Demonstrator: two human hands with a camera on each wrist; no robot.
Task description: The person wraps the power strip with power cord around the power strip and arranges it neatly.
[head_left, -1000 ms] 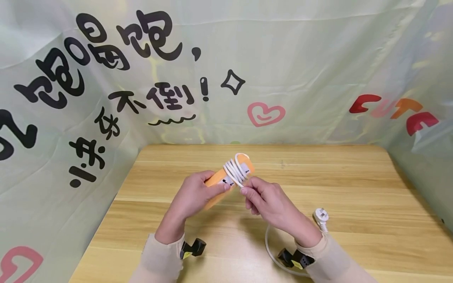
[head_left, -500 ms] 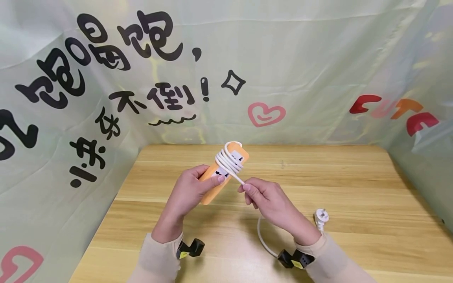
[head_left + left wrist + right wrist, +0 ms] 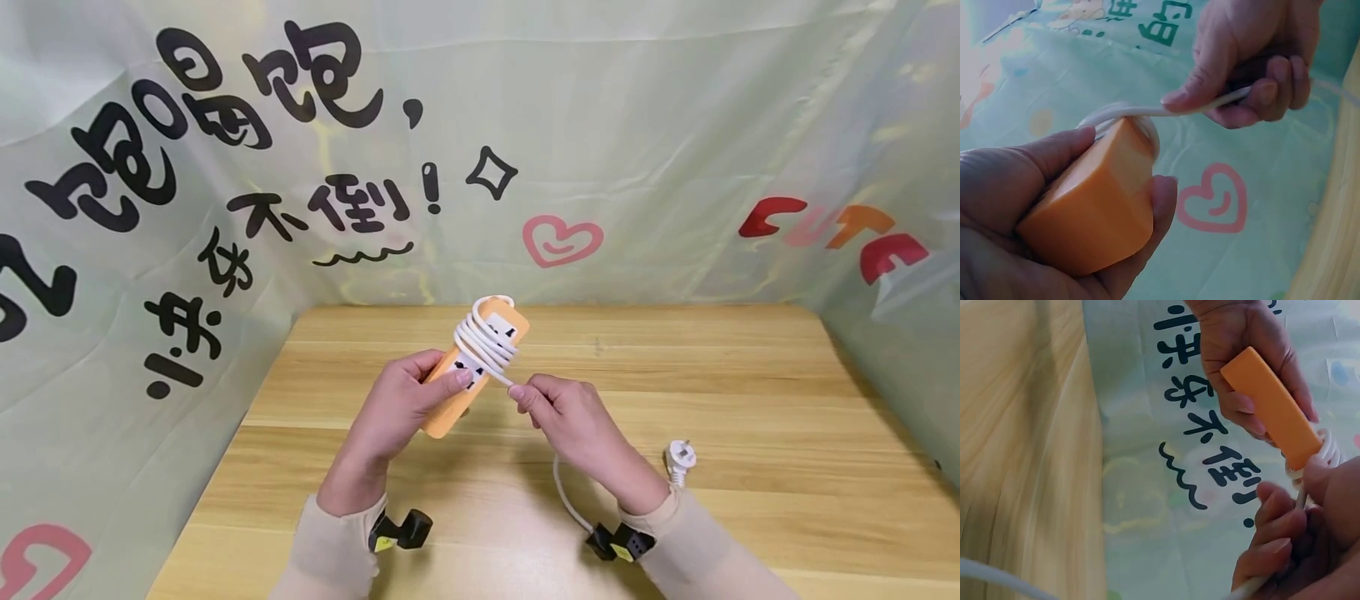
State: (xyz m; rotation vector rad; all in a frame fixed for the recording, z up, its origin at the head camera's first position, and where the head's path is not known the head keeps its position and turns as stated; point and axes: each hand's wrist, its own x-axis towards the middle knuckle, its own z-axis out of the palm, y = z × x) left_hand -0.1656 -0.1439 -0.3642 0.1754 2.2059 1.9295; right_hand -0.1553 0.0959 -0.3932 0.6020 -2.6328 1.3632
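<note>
My left hand [image 3: 401, 404] grips an orange power strip [image 3: 447, 414] by its lower half, thumb on the white socket face. The strip is tilted, its far end up and to the right. Several turns of white cord [image 3: 480, 343] wrap around its upper half. Just right of the strip, my right hand [image 3: 570, 419] pinches the cord between thumb and fingers. In the left wrist view the cord [image 3: 1210, 103] runs taut from the strip into the right palm. The right wrist view shows the strip's plain orange side [image 3: 1269, 403] and the coils at its end.
A white three-pin plug [image 3: 681, 456] lies on the wooden table [image 3: 712, 358] by the right sleeve. Loose cord [image 3: 568, 496] hangs below the right hand toward the sleeve. A printed cloth [image 3: 660, 150] stands behind the table and along its sides.
The power strip has risen and shifted left, its far end turned more upright. The right hand stays beside it, keeping its pinch on the cord. The loose cord has shifted.
</note>
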